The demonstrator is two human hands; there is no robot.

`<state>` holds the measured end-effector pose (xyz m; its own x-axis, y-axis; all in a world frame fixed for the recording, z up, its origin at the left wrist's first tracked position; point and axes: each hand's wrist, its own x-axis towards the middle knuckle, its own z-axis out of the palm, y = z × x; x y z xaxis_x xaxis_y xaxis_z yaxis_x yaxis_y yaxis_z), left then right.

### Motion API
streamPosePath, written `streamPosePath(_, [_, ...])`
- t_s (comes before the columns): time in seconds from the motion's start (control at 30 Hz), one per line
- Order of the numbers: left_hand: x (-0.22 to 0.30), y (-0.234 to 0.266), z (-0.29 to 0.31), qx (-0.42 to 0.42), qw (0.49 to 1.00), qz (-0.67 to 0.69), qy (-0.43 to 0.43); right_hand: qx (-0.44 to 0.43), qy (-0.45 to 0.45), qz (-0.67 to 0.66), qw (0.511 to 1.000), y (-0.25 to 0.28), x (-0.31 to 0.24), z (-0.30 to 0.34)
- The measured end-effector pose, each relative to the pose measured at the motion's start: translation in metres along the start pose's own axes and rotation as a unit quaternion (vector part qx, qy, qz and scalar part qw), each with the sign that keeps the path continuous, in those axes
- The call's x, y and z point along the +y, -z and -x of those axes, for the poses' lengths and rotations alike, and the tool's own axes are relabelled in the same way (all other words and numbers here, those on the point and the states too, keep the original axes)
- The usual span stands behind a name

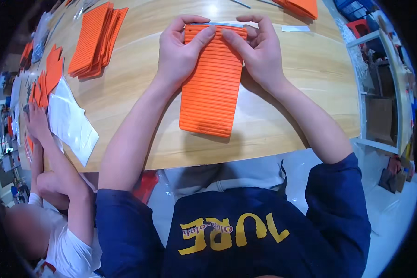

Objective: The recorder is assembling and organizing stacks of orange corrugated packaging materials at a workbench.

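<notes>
An orange ribbed rectangular sheet [211, 88] is held over the table, its far short edge between my two hands. My left hand [183, 46] pinches the far left corner, thumb on the ribbed face and fingers curled behind. On the far right corner my right hand [259, 48] grips the same way, its thumb near the left one. A thin grey-blue strip [217, 23] runs along that far edge between my fingers. The near end of the sheet casts a shadow close to the table's front edge. What lies behind the sheet is hidden.
A stack of orange ribbed sheets [95, 41] lies at the far left, with more orange pieces [301, 6] at the back right. A small white strip [295, 28] is right of my hand. At left, a co-worker's hand [37, 121] handles orange pieces beside white film [69, 118].
</notes>
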<state>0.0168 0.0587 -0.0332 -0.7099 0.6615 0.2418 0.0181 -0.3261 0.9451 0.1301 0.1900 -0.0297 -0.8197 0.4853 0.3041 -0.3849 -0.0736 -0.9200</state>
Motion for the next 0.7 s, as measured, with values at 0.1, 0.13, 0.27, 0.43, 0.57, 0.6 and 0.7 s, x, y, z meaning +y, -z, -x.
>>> streamPosePath(0.1, [0.0001,-0.0004,-0.0006,-0.011,1.0,0.011,0.005,-0.031,0.037,0.05,0.998,0.0089,0.0051,-0.003])
streamPosePath(0.13, [-0.0002,-0.0005,-0.0006,-0.014,1.0,0.014,0.006,-0.042,0.049,0.066,0.996,0.0106,0.0061,-0.0031])
streamPosePath(0.27, [-0.0016,0.0009,-0.0004,-0.015,1.0,0.006,0.011,-0.028,0.047,0.104,0.993,0.0089,0.0052,-0.0001])
streamPosePath(0.43, [-0.0054,0.0023,-0.0008,-0.018,0.999,0.023,0.02,-0.024,0.034,0.1,0.994,0.0074,0.002,0.0014])
streamPosePath(0.57, [-0.0043,0.0025,0.0014,-0.023,0.999,0.03,0.02,-0.034,0.051,0.115,0.991,0.0099,0.0057,0.0003])
streamPosePath(0.6, [-0.0042,0.0026,0.0023,-0.026,0.999,0.031,0.02,-0.039,0.061,0.127,0.989,0.011,0.0072,-0.0002])
streamPosePath(0.7, [-0.0062,0.0044,0.0033,-0.026,0.999,0.019,0.014,-0.044,0.072,0.131,0.988,0.0116,0.0099,-0.0014])
